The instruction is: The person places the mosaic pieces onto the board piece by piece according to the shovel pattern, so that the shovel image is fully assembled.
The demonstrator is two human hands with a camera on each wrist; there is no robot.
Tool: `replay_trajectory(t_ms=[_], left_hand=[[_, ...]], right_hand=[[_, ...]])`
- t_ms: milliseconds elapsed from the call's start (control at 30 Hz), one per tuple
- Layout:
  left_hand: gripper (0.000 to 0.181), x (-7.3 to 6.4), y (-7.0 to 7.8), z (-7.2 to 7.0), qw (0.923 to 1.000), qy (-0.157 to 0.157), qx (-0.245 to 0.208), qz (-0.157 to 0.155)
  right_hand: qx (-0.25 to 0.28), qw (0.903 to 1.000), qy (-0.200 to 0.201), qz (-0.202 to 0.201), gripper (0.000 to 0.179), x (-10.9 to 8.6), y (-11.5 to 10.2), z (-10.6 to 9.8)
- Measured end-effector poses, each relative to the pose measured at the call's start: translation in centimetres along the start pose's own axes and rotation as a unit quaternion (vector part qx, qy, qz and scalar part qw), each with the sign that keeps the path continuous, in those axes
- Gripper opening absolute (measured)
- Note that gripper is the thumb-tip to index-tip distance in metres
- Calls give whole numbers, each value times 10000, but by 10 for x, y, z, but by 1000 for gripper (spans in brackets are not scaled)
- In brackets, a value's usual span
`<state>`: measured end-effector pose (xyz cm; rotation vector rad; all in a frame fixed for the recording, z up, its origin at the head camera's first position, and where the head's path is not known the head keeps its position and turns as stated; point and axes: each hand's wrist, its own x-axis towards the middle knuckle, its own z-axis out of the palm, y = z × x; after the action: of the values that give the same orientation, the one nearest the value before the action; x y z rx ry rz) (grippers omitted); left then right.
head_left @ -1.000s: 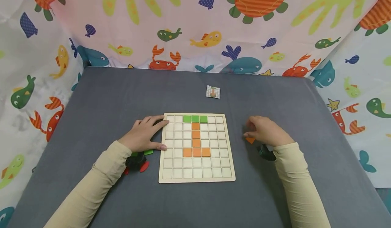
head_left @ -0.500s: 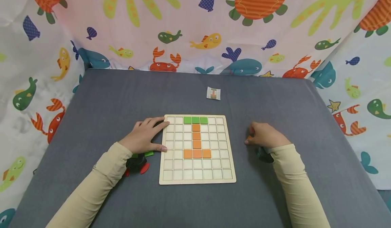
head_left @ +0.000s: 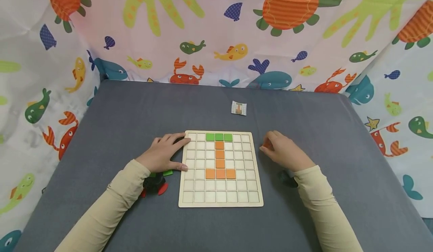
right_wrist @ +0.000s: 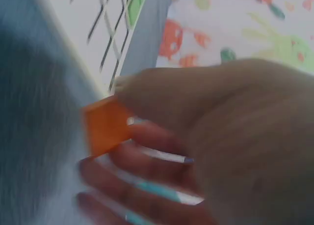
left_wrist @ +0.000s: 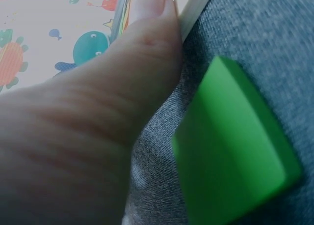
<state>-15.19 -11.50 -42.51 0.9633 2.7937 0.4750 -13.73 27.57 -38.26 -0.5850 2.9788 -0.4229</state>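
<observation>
A wooden grid board (head_left: 221, 197) lies on the grey table. Three green square tiles (head_left: 219, 137) fill part of its far row; below them several orange tiles (head_left: 220, 163) form a column and a short row. My left hand (head_left: 163, 152) rests with spread fingers and thumb on the board's left edge. Right of the board, my right hand (head_left: 287, 150) is above the table. In the right wrist view it pinches an orange tile (right_wrist: 107, 126) between thumb and fingers; the head view hides this tile.
Near the left wrist lie a loose green tile (left_wrist: 230, 151) and red pieces (head_left: 163, 189), partly hidden by the wrist camera. A small pattern card (head_left: 239, 108) lies beyond the board. A sea-animal cloth (head_left: 209, 68) hangs behind the table.
My right hand has picked up the orange tile from the table and moved left towards the board. My left hand stays at the board's edge. The head view has shifted slightly.
</observation>
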Motion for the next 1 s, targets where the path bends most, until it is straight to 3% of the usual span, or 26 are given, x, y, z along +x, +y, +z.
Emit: replay_trajectory(t_ms=[200,433,600,800,1000], left_hand=[[90,-1,-1,3,10000,-37,-44,6],[90,0,-2,0,10000,-37,4,-8],[91,1,-1,-1,10000,-85,30,-15],[91,2,0,-2,9999,-118,21,-35],[90,1,0,-2,9999,-105,-42,-58]], right_hand=[[2,9934,469,-1046,23,-2,-46,9],[-9,9778,226,-2081,20,-8,-94,26],[-226,9713,158,-2362,23,-14,-110,40],[-508,9635,265,-2617,22,-15,-114,54],[-545,9634,221,-2614,22,-14,-113,55]])
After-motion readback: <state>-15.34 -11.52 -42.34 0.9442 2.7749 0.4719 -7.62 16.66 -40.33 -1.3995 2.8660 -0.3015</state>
